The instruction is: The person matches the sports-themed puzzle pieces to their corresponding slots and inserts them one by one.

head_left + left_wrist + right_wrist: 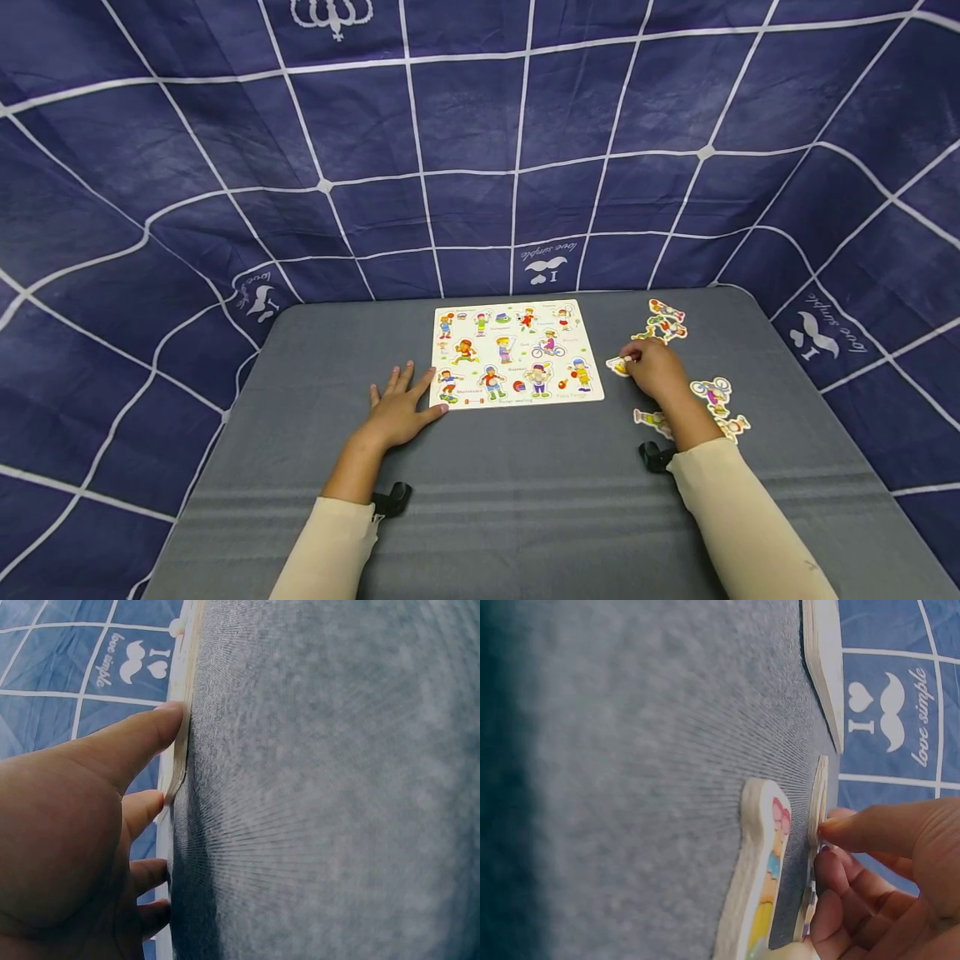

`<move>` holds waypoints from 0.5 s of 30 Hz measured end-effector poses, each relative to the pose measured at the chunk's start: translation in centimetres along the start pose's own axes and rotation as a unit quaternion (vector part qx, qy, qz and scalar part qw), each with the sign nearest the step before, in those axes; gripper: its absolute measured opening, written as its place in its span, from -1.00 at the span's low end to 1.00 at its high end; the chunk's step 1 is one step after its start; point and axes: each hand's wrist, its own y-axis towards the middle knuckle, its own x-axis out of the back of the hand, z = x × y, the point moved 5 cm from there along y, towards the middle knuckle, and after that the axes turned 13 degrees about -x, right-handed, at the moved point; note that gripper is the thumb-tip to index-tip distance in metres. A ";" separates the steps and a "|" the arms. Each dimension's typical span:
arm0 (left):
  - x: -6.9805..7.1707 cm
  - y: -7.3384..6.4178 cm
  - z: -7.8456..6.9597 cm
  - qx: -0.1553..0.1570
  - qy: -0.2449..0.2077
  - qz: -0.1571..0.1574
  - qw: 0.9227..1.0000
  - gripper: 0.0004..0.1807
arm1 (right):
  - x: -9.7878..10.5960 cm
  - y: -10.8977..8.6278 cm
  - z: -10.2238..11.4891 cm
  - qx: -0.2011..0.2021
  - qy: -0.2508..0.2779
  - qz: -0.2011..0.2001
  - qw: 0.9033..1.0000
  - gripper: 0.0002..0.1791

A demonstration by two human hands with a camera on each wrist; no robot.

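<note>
A white wooden puzzle board [587, 337] with coloured pictures of children at sports lies towards the far side of the table. At its near left corner, my left hand [393, 414] rests with fingers spread, the thumb [161, 724] and a fingertip against the board's edge. To the right of the board, my right hand [654, 373] pinches a small wooden puzzle piece [618, 366] between thumb and fingers. This piece [820, 796] is low over the cloth in the right wrist view, partly hidden by the fingertips. Closer to that wrist lies another piece [761, 877] showing a painted figure.
Beyond the right hand, several loose pieces [666, 321] lie in an overlapping group. More pieces [716, 393] lie right of the forearm, and one [651, 421] lies on its left, partly covered. Blue checked cloth [480, 208] walls the grey table [510, 517] at back and sides.
</note>
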 end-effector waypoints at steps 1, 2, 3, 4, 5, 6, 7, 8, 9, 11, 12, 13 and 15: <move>0.0 0.0 0.0 0.000 0.000 0.000 1.000 -0.14 | 0.0 0.1 0.1 0.005 -0.001 0.002 1.000 -0.82; 0.0 0.0 0.0 0.001 0.001 0.000 1.000 -0.14 | 0.0 0.1 0.1 0.008 -0.002 0.003 1.000 -0.82; 0.0 0.0 0.0 0.001 0.001 0.001 1.000 -0.14 | -0.1 0.2 0.1 0.009 -0.002 0.005 1.000 -0.83; 0.0 0.0 0.0 0.002 0.001 0.001 1.000 -0.14 | -0.1 0.2 0.1 0.010 -0.001 0.005 1.000 -0.83; 0.1 -0.1 -0.1 0.002 0.001 0.002 1.000 -0.14 | 0.0 0.3 0.1 0.012 0.001 0.005 1.000 -0.83; 0.1 -0.1 -0.1 0.002 0.002 0.002 1.000 -0.14 | 0.0 0.3 0.1 0.014 0.002 0.004 1.000 -0.83; 0.1 -0.1 -0.1 0.002 0.001 0.001 1.000 -0.14 | 0.0 0.3 0.1 0.016 0.003 0.004 1.000 -0.83; 0.1 -0.1 -0.1 0.002 0.001 0.001 1.000 -0.14 | 0.0 0.3 0.1 0.016 0.003 0.004 1.000 -0.83; 0.1 -0.1 -0.1 0.002 0.001 0.001 1.000 -0.14 | 0.0 0.3 0.1 0.016 0.004 0.003 1.000 -0.83; 0.1 -0.1 -0.1 0.002 0.000 0.000 1.000 -0.14 | 0.0 0.3 0.2 0.016 0.007 0.002 1.000 -0.83; 0.1 -0.1 -0.1 0.002 0.000 -0.001 1.000 -0.14 | 0.0 0.3 0.2 0.016 0.009 0.002 1.000 -0.83; 0.1 -0.1 -0.1 0.001 0.001 -0.002 1.000 -0.14 | 0.0 0.3 0.2 0.015 0.012 0.001 1.000 -0.83; 0.0 -0.1 -0.1 0.001 0.002 -0.002 1.000 -0.14 | 0.1 0.2 0.2 0.014 0.017 -0.001 1.000 -0.84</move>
